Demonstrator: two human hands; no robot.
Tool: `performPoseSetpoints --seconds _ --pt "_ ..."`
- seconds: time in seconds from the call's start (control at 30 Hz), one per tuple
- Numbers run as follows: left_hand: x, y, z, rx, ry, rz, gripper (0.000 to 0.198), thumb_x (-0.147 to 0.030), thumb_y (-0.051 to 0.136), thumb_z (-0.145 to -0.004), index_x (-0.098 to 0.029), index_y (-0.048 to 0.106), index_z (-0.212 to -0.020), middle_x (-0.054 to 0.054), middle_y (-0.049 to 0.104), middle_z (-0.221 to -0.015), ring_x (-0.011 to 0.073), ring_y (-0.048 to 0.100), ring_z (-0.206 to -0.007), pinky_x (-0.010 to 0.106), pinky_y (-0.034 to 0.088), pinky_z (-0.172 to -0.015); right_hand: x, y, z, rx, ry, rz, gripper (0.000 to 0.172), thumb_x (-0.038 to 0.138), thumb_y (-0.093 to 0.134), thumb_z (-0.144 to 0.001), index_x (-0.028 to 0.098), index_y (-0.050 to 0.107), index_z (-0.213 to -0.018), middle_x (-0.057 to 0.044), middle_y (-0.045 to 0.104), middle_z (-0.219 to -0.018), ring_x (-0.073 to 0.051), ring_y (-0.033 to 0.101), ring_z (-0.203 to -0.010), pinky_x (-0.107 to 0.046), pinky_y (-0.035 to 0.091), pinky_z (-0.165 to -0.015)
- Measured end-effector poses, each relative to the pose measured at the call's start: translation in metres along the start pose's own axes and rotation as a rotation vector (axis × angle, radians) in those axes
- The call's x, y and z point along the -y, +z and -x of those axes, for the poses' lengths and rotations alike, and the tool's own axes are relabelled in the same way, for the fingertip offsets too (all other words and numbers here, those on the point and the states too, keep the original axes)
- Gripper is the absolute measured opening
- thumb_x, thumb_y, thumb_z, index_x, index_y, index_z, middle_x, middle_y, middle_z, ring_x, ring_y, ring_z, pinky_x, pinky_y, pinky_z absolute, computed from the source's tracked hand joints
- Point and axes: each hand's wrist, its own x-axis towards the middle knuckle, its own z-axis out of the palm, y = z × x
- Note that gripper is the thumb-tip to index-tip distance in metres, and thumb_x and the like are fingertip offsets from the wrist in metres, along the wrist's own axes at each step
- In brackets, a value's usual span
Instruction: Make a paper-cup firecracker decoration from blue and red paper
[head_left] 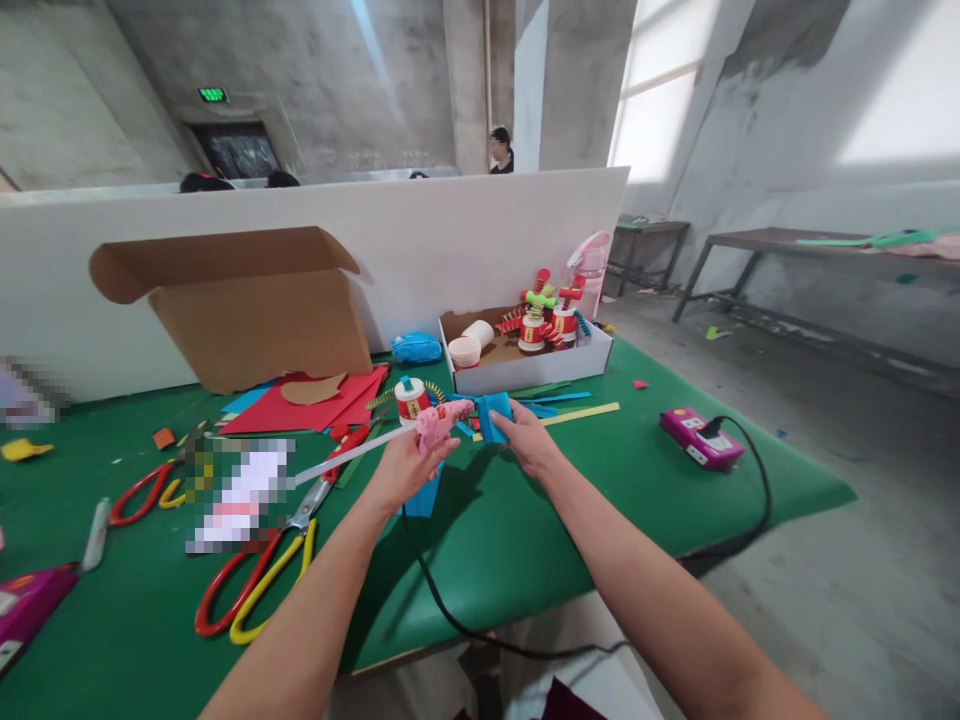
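My left hand is closed round a pink hot glue gun, with a long glue stick poking out of its back. The gun's nozzle points right, close to a folded piece of blue paper. That paper is pinched in my right hand; whether the nozzle touches it I cannot tell. Just behind the gun stands a red and white paper cup with a blue bit on top and springy coiled strips at its sides. Another blue sheet lies under my left hand.
Large scissors with red and yellow handles lie left. A shallow white box holds cups and finished paper figures. Behind are red sheets and an open cardboard box. A purple power strip sits right; a black cord hangs over the front edge.
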Motion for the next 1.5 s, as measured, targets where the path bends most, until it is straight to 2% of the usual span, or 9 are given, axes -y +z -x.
performPoseSetpoints --seconds 0.4,0.6,0.8,1.2,1.33,1.5 --pt "-0.0050 -0.0002 0.0013 0.017 -0.007 0.037 0.056 -0.050 0.062 -0.071 -0.012 0.061 -0.112 -0.006 0.044 -0.051 0.0093 0.040 -0.043 0.021 0.033 -0.041 0.0002 0.0010 0.0014 -0.002 -0.077 0.081 0.032 0.036 0.073 -0.064 0.019 0.062 -0.089 0.002 0.066 -0.077 -0.012 0.057 -0.068 -0.027 0.047 -0.069" --pt "-0.0080 0.0001 0.0023 -0.029 -0.012 0.030 0.045 -0.050 0.063 -0.069 -0.013 0.065 -0.093 -0.005 0.044 -0.047 0.0099 0.039 -0.041 0.022 0.030 -0.040 0.0006 0.0006 0.0023 -0.009 -0.087 0.086 0.028 0.035 0.071 -0.065 0.020 0.062 -0.088 0.003 0.063 -0.074 -0.012 0.054 -0.066 -0.026 0.046 -0.068" --pt "-0.0054 0.0008 0.0017 -0.021 -0.022 0.015 0.045 -0.049 0.061 -0.070 -0.013 0.063 -0.097 -0.005 0.045 -0.049 0.0102 0.040 -0.043 0.021 0.031 -0.040 0.0023 0.0008 0.0028 -0.011 -0.101 0.097 0.028 0.034 0.070 -0.066 0.019 0.062 -0.088 0.003 0.063 -0.076 -0.012 0.054 -0.067 -0.025 0.045 -0.068" --pt "-0.0030 0.0000 0.0002 -0.049 -0.045 -0.023 0.035 -0.049 0.062 -0.069 -0.016 0.059 -0.077 -0.004 0.047 -0.047 0.0114 0.043 -0.042 0.023 0.033 -0.042 0.0026 0.0012 0.0024 0.007 -0.097 0.096 0.027 0.033 0.071 -0.065 0.020 0.063 -0.087 0.002 0.065 -0.073 -0.013 0.056 -0.066 -0.026 0.047 -0.067" --pt "-0.0028 -0.0002 0.0001 -0.055 -0.037 -0.026 0.037 -0.050 0.064 -0.068 -0.015 0.062 -0.082 -0.003 0.048 -0.047 0.0121 0.044 -0.042 0.023 0.033 -0.042 0.0022 0.0003 0.0025 0.013 -0.094 0.091 0.028 0.034 0.071 -0.066 0.020 0.064 -0.089 0.002 0.066 -0.075 -0.013 0.057 -0.068 -0.027 0.047 -0.069" --pt "-0.0080 -0.0014 0.0018 -0.038 -0.004 -0.005 0.049 -0.050 0.064 -0.069 -0.014 0.065 -0.102 -0.005 0.046 -0.048 0.0114 0.041 -0.041 0.023 0.031 -0.040 0.0032 0.0005 0.0027 0.017 -0.087 0.098 0.028 0.034 0.071 -0.065 0.020 0.064 -0.089 0.002 0.067 -0.077 -0.013 0.057 -0.068 -0.026 0.047 -0.069"
